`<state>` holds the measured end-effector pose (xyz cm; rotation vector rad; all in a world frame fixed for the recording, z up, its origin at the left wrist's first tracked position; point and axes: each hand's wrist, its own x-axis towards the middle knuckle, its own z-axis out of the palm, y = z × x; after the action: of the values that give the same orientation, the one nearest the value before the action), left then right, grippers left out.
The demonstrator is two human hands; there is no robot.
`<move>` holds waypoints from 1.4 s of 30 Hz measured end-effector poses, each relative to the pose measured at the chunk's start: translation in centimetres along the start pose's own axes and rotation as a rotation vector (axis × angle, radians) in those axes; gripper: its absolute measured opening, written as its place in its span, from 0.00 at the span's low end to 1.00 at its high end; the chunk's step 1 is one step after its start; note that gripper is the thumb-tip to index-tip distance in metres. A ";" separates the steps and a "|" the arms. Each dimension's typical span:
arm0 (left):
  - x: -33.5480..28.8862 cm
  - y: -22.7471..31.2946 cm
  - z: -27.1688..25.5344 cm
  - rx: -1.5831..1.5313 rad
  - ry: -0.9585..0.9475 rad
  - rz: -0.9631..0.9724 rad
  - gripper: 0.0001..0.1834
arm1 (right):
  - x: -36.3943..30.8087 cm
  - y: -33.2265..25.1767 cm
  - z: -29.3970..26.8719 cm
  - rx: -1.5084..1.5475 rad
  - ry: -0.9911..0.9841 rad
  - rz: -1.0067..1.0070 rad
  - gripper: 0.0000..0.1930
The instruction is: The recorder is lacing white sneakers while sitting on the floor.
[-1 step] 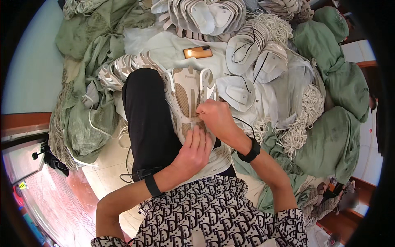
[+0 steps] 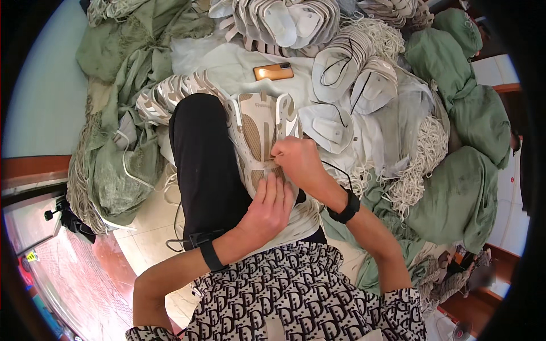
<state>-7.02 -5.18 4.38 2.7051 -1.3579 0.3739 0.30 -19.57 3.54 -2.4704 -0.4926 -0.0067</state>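
Note:
A beige and white shoe upper [image 2: 244,133] with tan mesh panels lies across my lap, tongue end away from me. My left hand [image 2: 267,207] holds its near end, fingers bent together over the edge, the thumb hidden. Just beyond, my right hand [image 2: 298,162] is closed in a pinch at the upper's lower opening, beside a thin pale strip that crosses it. What the pinched fingertips grip is too small to make out. A bundle of pale laces [image 2: 304,219] hangs over my thigh beneath the hands.
Stacked shoe uppers [image 2: 284,25] stand at the far side, with more uppers [image 2: 182,91] left of the knee. An orange phone [image 2: 273,71] rests on white cloth. Heaped white laces [image 2: 424,156] and green sacks [image 2: 455,193] lie right; another green sack [image 2: 122,176] lies left.

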 end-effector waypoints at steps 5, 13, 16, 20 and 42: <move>-0.1 0.0 -0.2 0.000 0.007 -0.009 0.23 | 0.6 -0.6 0.9 0.465 -0.058 0.132 0.07; 1.2 -6.5 -1.0 -0.380 0.118 -0.302 0.09 | 0.4 -1.1 -1.0 0.516 -0.112 0.316 0.08; 2.0 -6.6 0.3 -0.099 -0.009 -0.246 0.06 | 0.3 -0.8 -1.4 0.550 -0.110 0.336 0.09; 2.8 -5.5 1.1 0.177 -0.167 -0.116 0.06 | -0.2 -0.1 -1.5 0.629 -0.044 0.378 0.09; -0.9 -12.5 -11.2 -1.233 -0.051 -1.040 0.06 | -1.1 0.6 -1.4 0.384 0.186 -0.058 0.16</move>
<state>0.47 5.19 15.32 1.8741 0.0843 -0.4755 -0.37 -21.20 4.22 -2.0559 -0.4386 -0.1503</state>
